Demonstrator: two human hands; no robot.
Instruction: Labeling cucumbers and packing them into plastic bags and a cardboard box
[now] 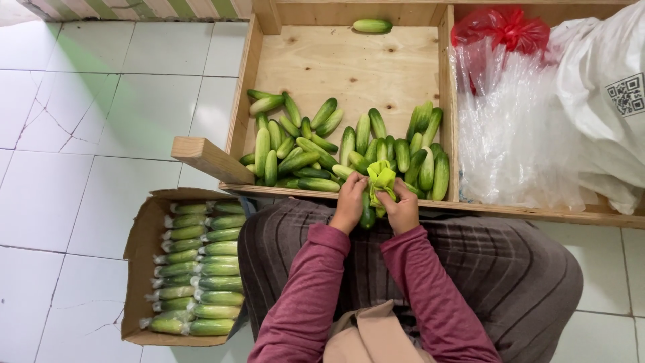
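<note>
My left hand (349, 202) and my right hand (402, 208) meet over my lap at the front rim of a wooden crate (336, 67). Together they grip a dark green cucumber (367, 216) that hangs between them, with a bunched yellow-green plastic bag (381, 178) sticking up from my fingers. Just beyond my hands lies a pile of several loose cucumbers (316, 151) on the crate's plywood floor. One lone cucumber (371, 25) rests at the crate's far edge.
A cardboard box (138, 262) on the tiled floor to my left holds two rows of bagged cucumbers (198, 269). To the right lie clear plastic bags (517, 128), a red bag (504, 27) and a white sack (605, 94). A wooden bar (209, 159) juts from the crate's left corner.
</note>
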